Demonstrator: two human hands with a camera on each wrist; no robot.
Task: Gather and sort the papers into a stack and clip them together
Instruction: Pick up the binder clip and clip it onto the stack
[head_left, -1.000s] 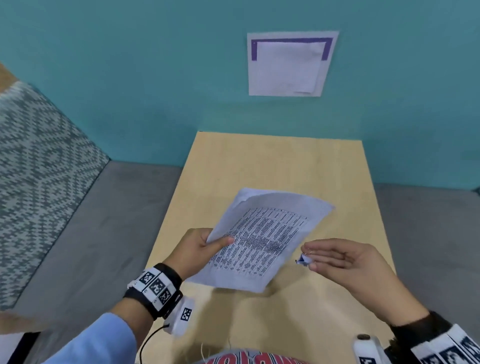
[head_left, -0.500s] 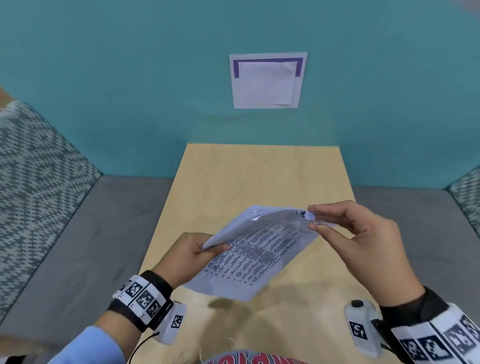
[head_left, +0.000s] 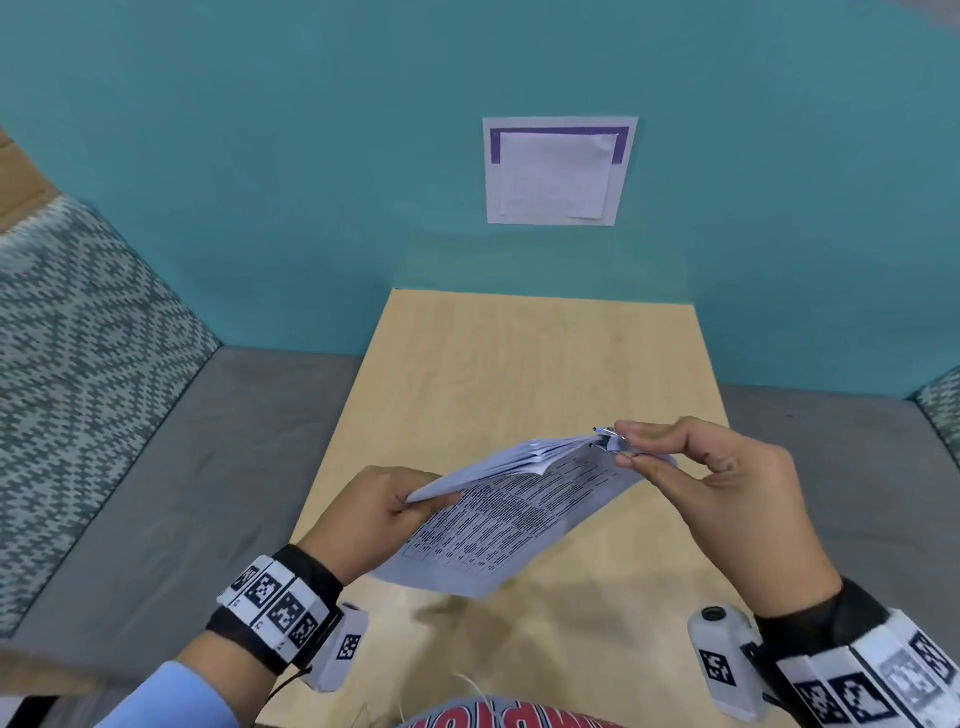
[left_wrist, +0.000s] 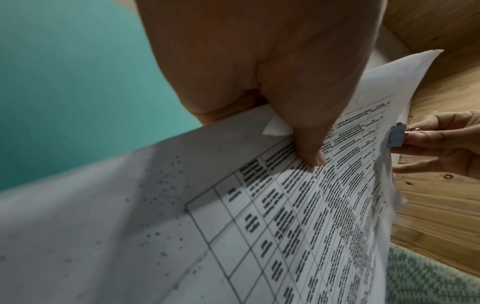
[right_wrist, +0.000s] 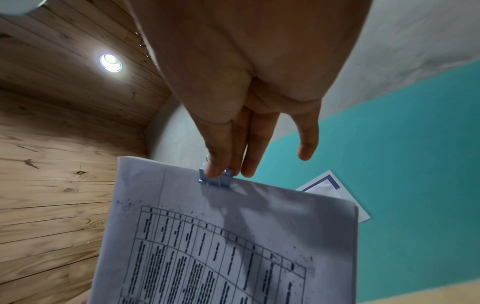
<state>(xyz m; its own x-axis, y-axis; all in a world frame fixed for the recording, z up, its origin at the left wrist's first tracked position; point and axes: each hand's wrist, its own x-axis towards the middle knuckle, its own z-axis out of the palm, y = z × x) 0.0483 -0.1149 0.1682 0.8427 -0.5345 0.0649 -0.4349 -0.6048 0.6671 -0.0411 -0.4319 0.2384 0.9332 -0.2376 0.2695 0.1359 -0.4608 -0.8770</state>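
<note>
A stack of white papers (head_left: 509, 519) printed with a table hangs in the air above the wooden table (head_left: 519, 374). My left hand (head_left: 379, 512) grips the stack's near-left edge, thumb on top (left_wrist: 309, 144). My right hand (head_left: 675, 467) pinches a small blue binder clip (head_left: 610, 444) at the stack's far edge. In the right wrist view the binder clip (right_wrist: 215, 179) sits over the top edge of the papers (right_wrist: 233, 246), thumb and fingers on its wire handles. The left wrist view shows the binder clip (left_wrist: 396, 135) on the paper edge too.
A white sheet with a purple border (head_left: 558, 171) is stuck on the teal wall behind the table. Grey floor (head_left: 156, 493) and patterned panels (head_left: 78, 338) flank the table. The far half of the tabletop is bare.
My right hand rose from beside the stack to its far edge and brought the blue clip onto the papers. The left hand has tilted the stack flatter, far edge up.
</note>
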